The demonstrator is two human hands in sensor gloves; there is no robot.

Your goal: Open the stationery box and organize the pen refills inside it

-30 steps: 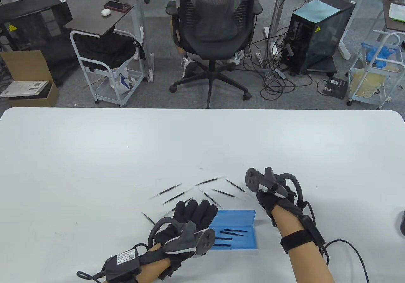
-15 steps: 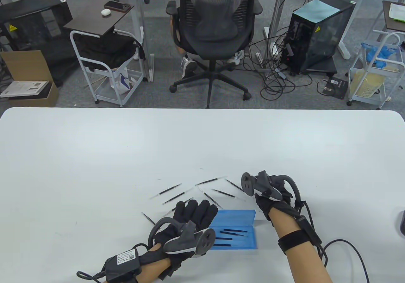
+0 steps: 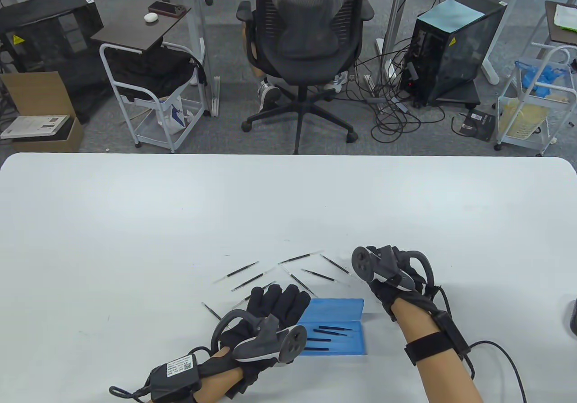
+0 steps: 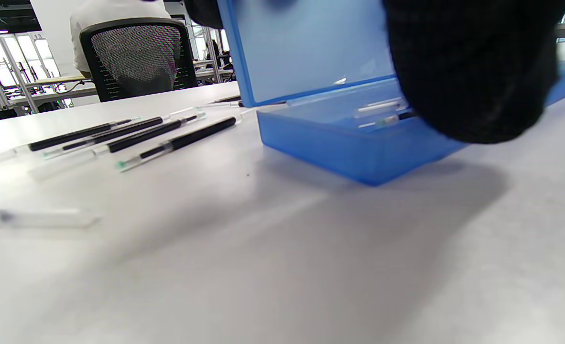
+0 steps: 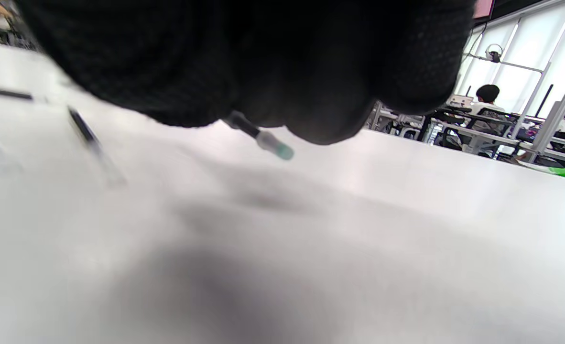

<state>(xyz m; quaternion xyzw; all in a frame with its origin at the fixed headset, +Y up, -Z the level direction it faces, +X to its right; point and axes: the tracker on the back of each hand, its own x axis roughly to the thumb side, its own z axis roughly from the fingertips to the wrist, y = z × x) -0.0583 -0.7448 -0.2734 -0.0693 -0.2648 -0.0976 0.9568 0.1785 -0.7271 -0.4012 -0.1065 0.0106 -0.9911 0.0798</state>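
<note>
The blue stationery box lies open on the white bench, its lid raised on the far side and its long axis running left to right across the person's front; a few pen refills already lie in its tray, parallel to that axis. The right hand hovers just beyond the box's far right corner, up and to the right of the lid. In the right wrist view its fingers are curled together around a held refill, whose capped end pokes out below the glove and clear of the bench. So the box lies toward the person and to the left of these fingers, and the right hand is the nearer one to the box's open right end. How the held refill's shaft is angled against the box's long axis cannot be told, since the glove hides most of it. My judgement is that the coming move turns on swinging it parallel to the tray before lowering. The left hand rests at the box's left end, its fingers lying fairly straight over the lid's left edge, seemingly steadying it. The loose refills are scattered beyond the box's far side, fanned at differing angles.
</note>
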